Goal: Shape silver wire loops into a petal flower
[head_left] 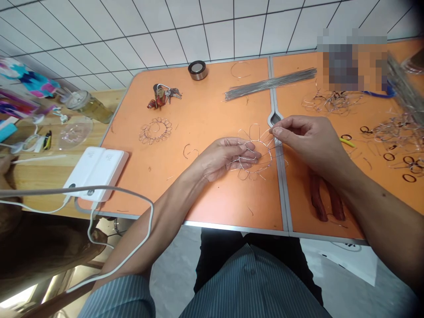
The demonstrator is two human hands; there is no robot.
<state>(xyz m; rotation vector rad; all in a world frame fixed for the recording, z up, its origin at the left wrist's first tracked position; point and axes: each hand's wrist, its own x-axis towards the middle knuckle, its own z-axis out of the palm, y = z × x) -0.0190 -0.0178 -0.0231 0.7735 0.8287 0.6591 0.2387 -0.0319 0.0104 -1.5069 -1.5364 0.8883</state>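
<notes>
Fingers of the left hand (222, 158) grip a looped wire ring (270, 155) at the centre of the frame as the right hand (309, 138) pinches its upper-right edge between thumb and forefinger; a second wire ring (155, 130) lies left of centre on an orange table (212, 198).

No lettering is legible on or around the orange table (232, 203). Faint grey marks (94, 151) on two white boxes (107, 172), side by side across the table's left edge by its near corner, are too small to read. Just beyond the near edge, toward the right corner, dark marks (350, 244) on a white panel (354, 263) are equally unreadable.
</notes>
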